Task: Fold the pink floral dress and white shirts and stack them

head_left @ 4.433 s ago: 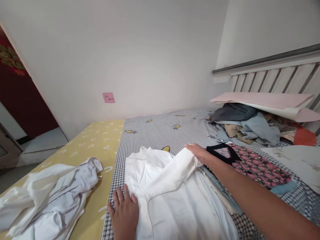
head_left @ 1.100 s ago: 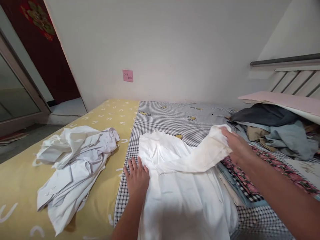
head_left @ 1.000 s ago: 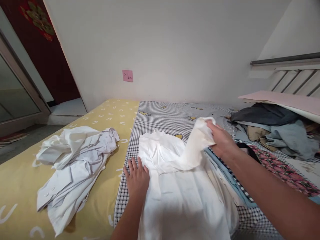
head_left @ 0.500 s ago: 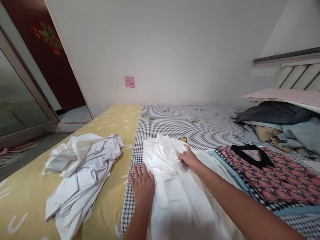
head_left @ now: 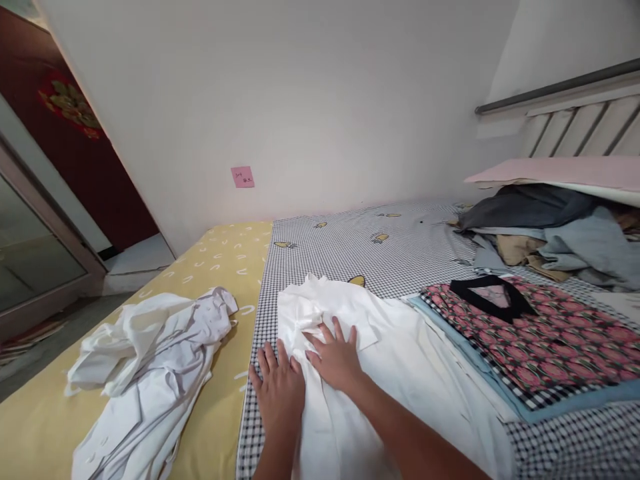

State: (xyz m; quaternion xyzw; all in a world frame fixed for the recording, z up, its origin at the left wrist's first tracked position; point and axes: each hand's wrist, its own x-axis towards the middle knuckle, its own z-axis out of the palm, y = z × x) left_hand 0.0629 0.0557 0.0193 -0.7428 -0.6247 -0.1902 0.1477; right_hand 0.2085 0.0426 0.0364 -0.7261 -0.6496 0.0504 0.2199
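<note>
A white garment (head_left: 400, 347), perhaps a shirt, lies spread on the checked bedsheet with part of it folded over near its ruffled upper edge. My left hand (head_left: 279, 387) rests flat along the garment's left side, fingers spread, partly over the checked cloth. On the folded part lies my right hand (head_left: 336, 357), its fingers stretched out and pressing on the white fabric. Neither hand grips anything. The garment's lower end runs under my right forearm and is partly hidden.
Crumpled white clothes (head_left: 150, 360) lie on the yellow sheet (head_left: 220, 260) at left. Folded clothes with a pink floral top (head_left: 540, 340) are stacked at right. Behind them sits a heap of grey and brown clothes (head_left: 550, 227) under a pink board (head_left: 555, 173). A pink note (head_left: 243, 177) is on the wall.
My right hand has moved left and nearer to me, from the garment's right edge onto its folded part, with fingers now spread. My left hand stays beside the garment. The view has shifted slightly.
</note>
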